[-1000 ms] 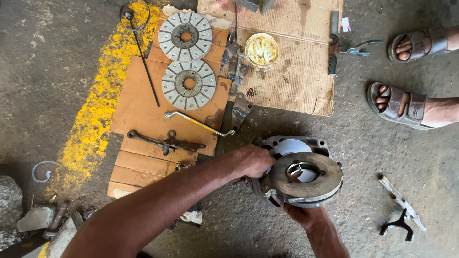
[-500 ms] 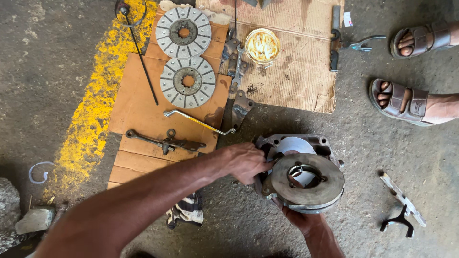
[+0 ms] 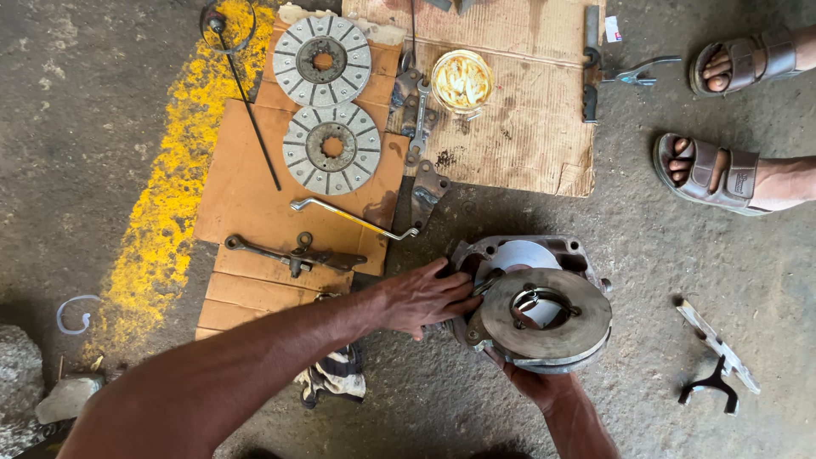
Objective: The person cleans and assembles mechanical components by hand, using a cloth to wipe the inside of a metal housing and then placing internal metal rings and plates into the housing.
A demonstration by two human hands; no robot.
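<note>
— What lies farthest to your left?

— A streak of yellow powder (image 3: 161, 195) on the concrete floor (image 3: 85, 127), then brown cardboard (image 3: 246, 200) carrying two round friction discs (image 3: 331, 149), a thin rod (image 3: 251, 110), a bent silver bar (image 3: 353, 218) and a dark lever (image 3: 293, 253). A striped rag (image 3: 336, 374) lies just below your forearm.

— And my left hand?

— Your left hand (image 3: 425, 297) reaches across, fingers pressed close together and curled against the left edge of the metal housing (image 3: 523, 255); I cannot tell what the fingertips pinch.

— Where is the heavy ring?

— The thick metal ring plate (image 3: 544, 319) sits tilted on the housing, low and right of centre. Your right hand (image 3: 535, 382) cups it from beneath, fingers mostly hidden, so their spread cannot be told.

— Further right?

— A grease tin (image 3: 461, 81) on the second cardboard sheet (image 3: 527, 110), a small bracket (image 3: 718, 361) on the floor, and another person's sandalled feet (image 3: 714, 170) at the top right.
</note>
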